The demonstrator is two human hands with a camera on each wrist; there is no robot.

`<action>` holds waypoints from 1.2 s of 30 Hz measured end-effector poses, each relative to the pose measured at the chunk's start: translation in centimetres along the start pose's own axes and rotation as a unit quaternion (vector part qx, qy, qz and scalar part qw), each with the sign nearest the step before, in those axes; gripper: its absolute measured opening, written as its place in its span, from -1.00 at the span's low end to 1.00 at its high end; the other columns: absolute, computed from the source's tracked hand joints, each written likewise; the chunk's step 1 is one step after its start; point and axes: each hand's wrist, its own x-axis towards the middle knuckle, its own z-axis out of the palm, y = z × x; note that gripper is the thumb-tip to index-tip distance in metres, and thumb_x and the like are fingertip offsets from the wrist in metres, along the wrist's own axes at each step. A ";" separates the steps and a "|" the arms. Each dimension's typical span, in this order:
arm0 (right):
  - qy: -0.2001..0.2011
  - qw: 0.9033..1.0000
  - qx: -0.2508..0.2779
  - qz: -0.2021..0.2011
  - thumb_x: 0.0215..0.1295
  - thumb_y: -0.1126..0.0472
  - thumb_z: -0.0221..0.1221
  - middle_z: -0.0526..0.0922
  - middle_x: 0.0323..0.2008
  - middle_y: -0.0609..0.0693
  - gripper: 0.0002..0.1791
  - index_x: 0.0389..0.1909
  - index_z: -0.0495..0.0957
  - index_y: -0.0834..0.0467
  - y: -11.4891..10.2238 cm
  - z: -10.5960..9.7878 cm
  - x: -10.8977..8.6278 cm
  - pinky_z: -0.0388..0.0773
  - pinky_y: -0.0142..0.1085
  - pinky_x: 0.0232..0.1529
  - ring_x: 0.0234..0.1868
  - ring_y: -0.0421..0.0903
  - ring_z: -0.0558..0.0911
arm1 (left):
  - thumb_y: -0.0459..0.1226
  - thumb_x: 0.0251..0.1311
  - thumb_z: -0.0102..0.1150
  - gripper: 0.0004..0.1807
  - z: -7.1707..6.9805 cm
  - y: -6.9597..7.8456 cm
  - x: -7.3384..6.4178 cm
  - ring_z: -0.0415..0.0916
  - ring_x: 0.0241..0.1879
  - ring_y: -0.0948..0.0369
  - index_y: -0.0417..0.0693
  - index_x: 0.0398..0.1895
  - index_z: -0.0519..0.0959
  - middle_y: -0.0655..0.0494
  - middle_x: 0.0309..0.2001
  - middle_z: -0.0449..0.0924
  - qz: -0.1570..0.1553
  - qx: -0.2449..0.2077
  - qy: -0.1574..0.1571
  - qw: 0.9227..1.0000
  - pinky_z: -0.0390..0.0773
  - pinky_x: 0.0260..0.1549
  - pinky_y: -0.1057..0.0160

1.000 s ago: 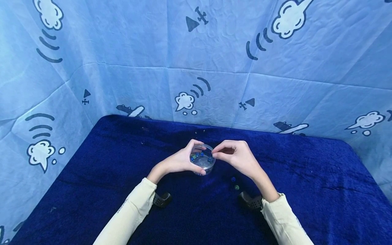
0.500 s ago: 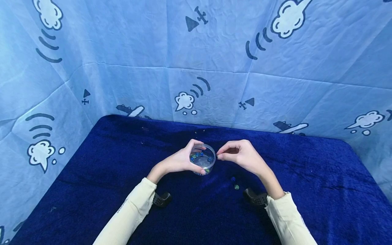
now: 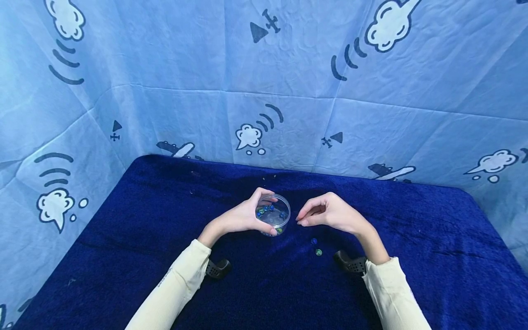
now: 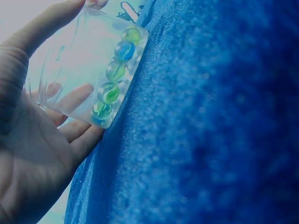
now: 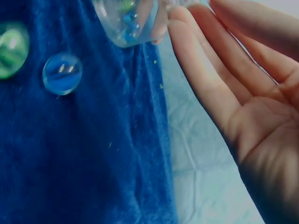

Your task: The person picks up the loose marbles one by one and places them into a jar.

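My left hand (image 3: 243,215) grips a clear round plastic tub (image 3: 284,224) around its side, thumb at the near side. The tub's mouth faces up and toward the right hand. Several blue and green glass marbles (image 4: 111,93) lie along its bottom in the left wrist view. Just right of the tub is my right hand (image 3: 330,213), thumb and fingertips close together, apart from the tub; no marble shows between them. On the cloth below that hand lie a blue marble (image 3: 314,241) and a green marble (image 3: 319,252), both also visible in the right wrist view.
A dark blue plush cloth (image 3: 165,215) covers the table. A light blue curtain (image 3: 198,119) printed with clouds and planes hangs behind and at the sides. Black wrist-camera mounts (image 3: 218,269) stick out inward below both wrists.
My right hand has drawn back from the tub's rim, to the right and slightly nearer. A green marble now shows near the tub's front. The left hand and tub have stayed put.
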 end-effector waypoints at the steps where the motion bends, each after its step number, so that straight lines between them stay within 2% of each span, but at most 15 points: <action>1: -0.014 1.000 0.011 0.004 0.26 0.39 0.38 0.79 -0.24 0.17 -0.88 -0.22 0.73 0.36 0.2 -0.1 0.0 0.68 -0.32 -0.14 -0.21 -0.11 0.77 | -0.26 0.00 0.60 0.02 0.0 0.0 0.0 0.31 0.44 0.06 -0.09 0.48 0.14 -0.02 0.44 0.39 0.001 0.000 0.000 1.000 0.32 0.40 0.07; 7: -0.077 0.996 0.048 0.018 0.25 0.48 0.34 0.77 -0.21 0.28 -0.85 -0.19 0.68 0.47 1.1 -0.6 -0.2 0.71 -0.28 -0.11 -0.15 0.01 0.79 | -0.26 0.01 0.59 0.01 0.0 0.0 0.1 0.31 0.44 0.04 -0.11 0.47 0.15 -0.04 0.44 0.39 0.006 -0.003 -0.002 1.000 0.32 0.40 0.06; 16: -0.134 0.990 0.046 -0.004 0.20 0.51 0.34 0.76 -0.19 0.29 -0.84 -0.20 0.68 0.47 2.4 -1.0 -0.4 0.70 -0.31 -0.12 -0.15 -0.06 0.77 | -0.26 0.03 0.58 0.00 0.0 -0.1 0.1 0.30 0.45 0.01 -0.14 0.48 0.15 -0.06 0.44 0.39 0.006 -0.002 -0.003 1.000 0.31 0.41 0.01; 27: -0.167 0.984 0.036 0.046 0.12 0.49 0.37 0.76 -0.11 0.25 -0.75 -0.15 0.69 0.48 3.4 -1.2 -0.9 0.66 -0.37 -0.08 -0.08 -0.17 0.74 | -0.23 0.03 0.59 0.00 0.0 -0.2 0.1 0.31 0.44 0.03 -0.08 0.47 0.15 -0.03 0.43 0.39 0.009 0.007 -0.004 1.000 0.32 0.40 0.03; 31: -0.168 0.984 0.025 0.044 0.09 0.50 0.38 0.76 -0.09 0.23 -0.76 -0.19 0.69 0.48 3.4 -1.6 -1.2 0.65 -0.39 -0.08 -0.05 -0.19 0.73 | -0.25 0.02 0.59 0.01 0.0 -0.2 0.1 0.30 0.45 0.05 -0.07 0.48 0.15 -0.01 0.44 0.38 0.004 0.005 -0.005 1.000 0.32 0.40 0.05; 36: -0.170 0.985 0.011 0.032 0.07 0.51 0.38 0.77 -0.13 0.24 -0.80 -0.25 0.69 0.49 3.6 -1.9 -1.4 0.65 -0.40 -0.12 -0.11 -0.22 0.73 | -0.25 0.03 0.59 0.00 0.0 -0.3 0.1 0.29 0.45 0.06 -0.07 0.47 0.16 -0.01 0.44 0.38 0.000 -0.003 -0.006 1.000 0.32 0.41 0.04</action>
